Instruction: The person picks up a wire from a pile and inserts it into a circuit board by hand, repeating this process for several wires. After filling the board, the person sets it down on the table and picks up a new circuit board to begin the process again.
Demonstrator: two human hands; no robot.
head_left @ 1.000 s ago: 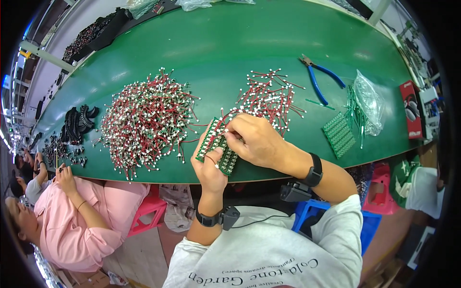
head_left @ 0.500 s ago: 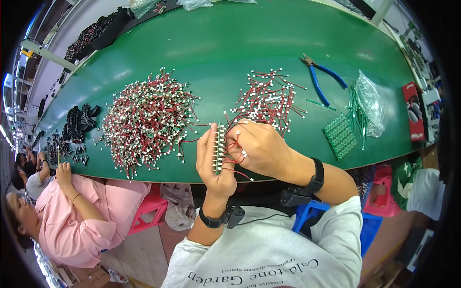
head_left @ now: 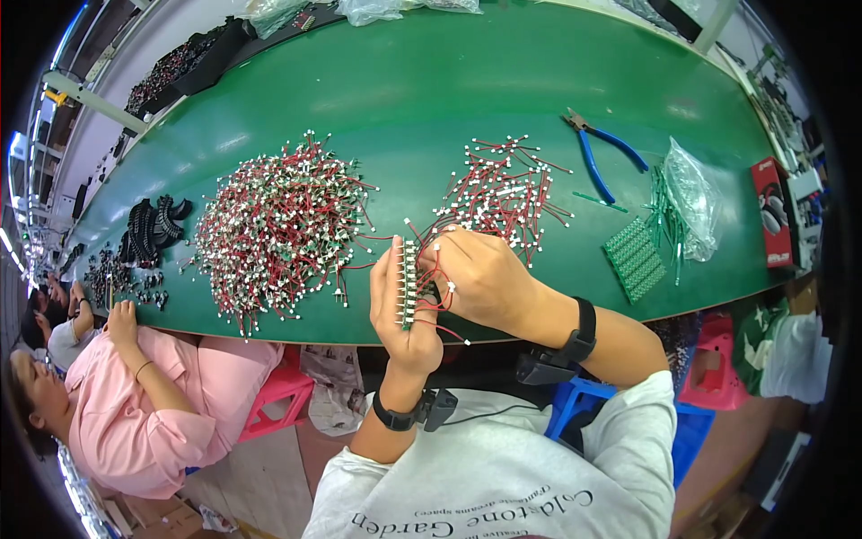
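My left hand (head_left: 411, 346) is closed around a narrow green circuit-board strip (head_left: 407, 286), held upright over the table's near edge. A row of small white connectors runs along the strip, and thin pins stick out on its left. Several red wire leads (head_left: 435, 305) with white plugs hang from its right side. At the strip's upper right, my right hand (head_left: 489, 277) is closed in a pinch on a wire lead; its fingertips partly hide the contact. Beyond my hands lies a small heap of red-and-black wire leads (head_left: 503, 193). A larger heap of wired connectors (head_left: 278, 234) lies to the left.
Blue-handled cutters (head_left: 593, 162) lie at the right, beyond a green board panel (head_left: 635, 260), green strips (head_left: 662, 211) and a clear plastic bag (head_left: 691, 202). A red box (head_left: 772, 213) stands far right. Black parts (head_left: 148, 234) lie left, near a person in pink (head_left: 153, 404).
My right hand has shifted slightly left and down against the strip, and the hanging leads have swayed a little. My left hand keeps its hold on the strip.
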